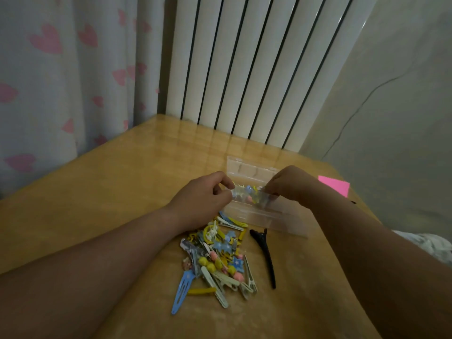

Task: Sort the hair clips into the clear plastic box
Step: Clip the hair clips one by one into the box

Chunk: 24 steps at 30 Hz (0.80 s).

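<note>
Clear plastic is what both hands are busy with: a small see-through packet of clips [249,195] is held between them above the open clear plastic box [266,216], which lies on the wooden bench [110,192] with its lid [249,168] folded back toward the radiator [244,64]. The left hand [203,196] pinches the packet's left end, fingers closed on it; the right hand [291,183] pinches the right end the same way. Inside the packet small blue, yellow and pink pieces show, though their exact shapes are too blurred to tell.

The pile of hair clips [215,258] sits on the bench just in front of the box, unsorted, with a blue snap clip [182,292] at its near-left edge and a long black clip [265,255] lying apart to its right. A pink note [335,185] rests beyond the right wrist.

My reading is that the step in hand is either opening the packet or lowering it into the box; I cannot tell which. Most of the sorting remains. The next move calls for a steady two-sided grip so the contents land inside the box, then release and a reach back to the pile.
</note>
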Motion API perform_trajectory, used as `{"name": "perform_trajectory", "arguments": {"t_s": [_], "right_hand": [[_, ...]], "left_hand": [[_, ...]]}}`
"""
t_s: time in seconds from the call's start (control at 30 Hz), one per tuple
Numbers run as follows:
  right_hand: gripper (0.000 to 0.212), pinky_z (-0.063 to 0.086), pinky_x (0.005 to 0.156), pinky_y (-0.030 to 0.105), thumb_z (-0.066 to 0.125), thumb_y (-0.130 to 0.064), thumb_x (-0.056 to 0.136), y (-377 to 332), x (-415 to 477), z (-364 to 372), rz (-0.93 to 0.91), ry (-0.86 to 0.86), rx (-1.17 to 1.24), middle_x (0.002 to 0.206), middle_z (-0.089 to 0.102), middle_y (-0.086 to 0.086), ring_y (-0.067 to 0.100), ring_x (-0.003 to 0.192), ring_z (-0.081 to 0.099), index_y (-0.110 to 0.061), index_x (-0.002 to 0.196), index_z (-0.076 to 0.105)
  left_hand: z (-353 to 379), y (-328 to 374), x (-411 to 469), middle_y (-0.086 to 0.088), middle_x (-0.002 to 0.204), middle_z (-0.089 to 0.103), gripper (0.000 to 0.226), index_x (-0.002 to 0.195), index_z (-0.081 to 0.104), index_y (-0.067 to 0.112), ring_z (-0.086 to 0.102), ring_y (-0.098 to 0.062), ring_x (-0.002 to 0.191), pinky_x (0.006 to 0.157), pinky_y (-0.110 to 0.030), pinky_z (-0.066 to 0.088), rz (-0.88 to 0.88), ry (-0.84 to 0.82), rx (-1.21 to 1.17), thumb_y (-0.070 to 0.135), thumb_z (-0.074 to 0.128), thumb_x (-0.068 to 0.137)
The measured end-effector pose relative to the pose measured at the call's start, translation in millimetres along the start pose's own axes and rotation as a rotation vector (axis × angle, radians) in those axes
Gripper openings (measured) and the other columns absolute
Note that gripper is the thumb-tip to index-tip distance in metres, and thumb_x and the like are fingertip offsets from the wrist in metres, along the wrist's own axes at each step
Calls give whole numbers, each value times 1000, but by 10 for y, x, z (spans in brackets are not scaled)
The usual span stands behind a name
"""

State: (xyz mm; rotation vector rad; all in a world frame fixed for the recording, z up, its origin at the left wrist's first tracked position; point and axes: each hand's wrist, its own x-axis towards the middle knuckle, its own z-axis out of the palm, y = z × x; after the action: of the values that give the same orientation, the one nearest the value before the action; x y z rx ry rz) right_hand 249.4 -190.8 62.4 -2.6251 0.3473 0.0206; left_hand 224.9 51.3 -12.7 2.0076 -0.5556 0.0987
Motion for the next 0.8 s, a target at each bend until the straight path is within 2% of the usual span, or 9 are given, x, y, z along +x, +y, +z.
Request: {"name": "perform_trajectory", "arguments": {"t_s": [0.1,0.13,0.23,0.3,0.4,0.53,0.63,0.73,0.8], "right_hand": [[18,54,64,32,77,-23,93,65,-123,18,-47,93,51,91,79,12,22,71,66,-6,94,81],[16,51,62,31,73,-25,97,87,-193,32,-75,154,71,92,78,8,18,69,63,-10,96,80],[13,55,71,33,67,-30,100,111,-487,108,-217,395,146,93,73,-7,9,80,64,-21,101,76],[10,52,71,29,66,-28,101,81,-759,182,-320,472,230,89,72,-11,5,83,65,-22,100,75],[7,53,70,24,69,-29,99,13,-1127,301,-448,326,291,85,73,-12,3,82,68,-29,96,75],[8,53,71,17,70,-32,99,-66,-1324,449,-550,107,145,87,73,-19,-1,82,68,-33,100,78],[12,59,77,28,69,-36,99,-122,-1358,541,-570,28,47,94,74,-18,0,82,68,-33,107,78],[15,60,77,36,68,-41,98,-164,-1364,618,-569,6,-86,94,74,-16,2,81,67,-34,105,79],[15,61,75,39,67,-41,98,-194,-1353,638,-550,24,-125,90,74,-14,4,78,67,-32,100,79]], "left_hand": [[-4,7,-6,3,81,63,12,113,66,33,54,-13,67,63,-36,45,-7,-7,2,34,58,103],[-6,17,-12,2,83,63,13,114,66,33,54,-14,67,64,-35,45,-11,-10,8,34,58,103],[-16,51,-29,3,85,63,14,115,66,32,55,-13,67,61,-32,43,-22,-13,20,35,57,104],[-19,69,-30,4,84,62,15,115,66,31,54,-14,66,60,-32,42,-26,-13,21,35,57,104],[-21,95,-44,4,82,60,14,115,66,30,53,-14,66,61,-32,40,-33,-9,21,34,58,105],[-28,113,-41,-1,76,58,15,114,68,28,51,-13,63,62,-34,41,-29,1,14,31,56,105],[-34,122,-28,-18,88,66,17,113,70,29,57,-21,69,66,-44,48,-33,8,16,27,54,105],[-30,134,-34,-21,95,68,18,112,70,30,64,-35,84,77,-53,53,-43,16,14,26,55,104],[-24,135,-35,-19,94,68,18,113,70,29,64,-35,85,78,-53,53,-45,18,19,26,55,104]]}}
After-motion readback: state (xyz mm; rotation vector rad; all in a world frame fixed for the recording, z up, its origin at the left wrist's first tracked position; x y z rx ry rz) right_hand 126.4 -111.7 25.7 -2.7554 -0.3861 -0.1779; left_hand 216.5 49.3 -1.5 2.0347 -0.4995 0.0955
